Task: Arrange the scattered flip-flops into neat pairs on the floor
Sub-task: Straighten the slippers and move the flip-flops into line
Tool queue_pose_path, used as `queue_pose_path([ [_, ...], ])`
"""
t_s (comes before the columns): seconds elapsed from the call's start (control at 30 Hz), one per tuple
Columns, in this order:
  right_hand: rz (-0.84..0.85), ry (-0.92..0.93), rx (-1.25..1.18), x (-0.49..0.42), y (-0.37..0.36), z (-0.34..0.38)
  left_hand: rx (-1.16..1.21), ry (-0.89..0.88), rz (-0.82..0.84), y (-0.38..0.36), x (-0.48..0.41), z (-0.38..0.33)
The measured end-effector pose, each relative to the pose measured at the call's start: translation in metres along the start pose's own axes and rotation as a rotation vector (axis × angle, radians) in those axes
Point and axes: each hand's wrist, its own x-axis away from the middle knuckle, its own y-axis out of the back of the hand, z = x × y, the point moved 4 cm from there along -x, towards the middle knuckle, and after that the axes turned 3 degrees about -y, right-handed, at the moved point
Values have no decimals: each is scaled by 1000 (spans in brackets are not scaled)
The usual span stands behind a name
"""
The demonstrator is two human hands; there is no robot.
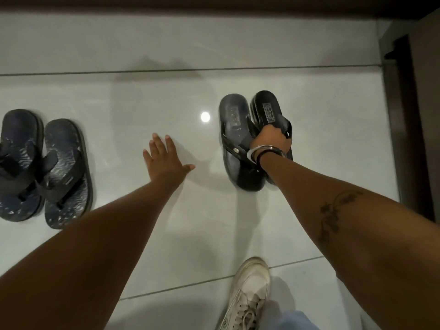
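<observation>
At far left on the pale tiled floor (238, 44) lie paired navy flip-flops (45, 172) with patterned footbeds. The left hand (164, 158) hovers spread and empty. The right hand (271, 139) grips the tilted black flip-flop (266, 108) by its strap, against its flat-lying mate (234, 144).

The right hand (271, 139) grips the strap of a glossy black flip-flop (267, 110), its mate (234, 139) just left of the fingers. The left hand (164, 158) hangs spread over white tile floor (142, 96), dark blue patterned flip-flops (45, 170) well left of its fingertips.
</observation>
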Motion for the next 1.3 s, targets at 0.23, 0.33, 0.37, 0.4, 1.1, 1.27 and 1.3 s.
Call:
queue_pose_path([
  [0.23,-59,-51,-67,-46,28,28,-45,14,18,0,-2,-1],
  [0.33,-60,-81,-94,-56,26,31,-56,16,9,0,-3,-2],
  [0.37,-55,-93,-106,-58,24,32,-57,17,8,0,-3,-2],
  [0.4,-52,-102,-112,-59,21,32,-56,17,11,0,-3,-2],
  [1.1,130,780,206,142,-85,158,-135,100,-183,90,26,144],
  [1.27,224,799,268,207,-129,219,-105,290,-129,94,39,239],
  [1.3,238,800,290,213,-135,226,-90,331,-100,92,39,254],
])
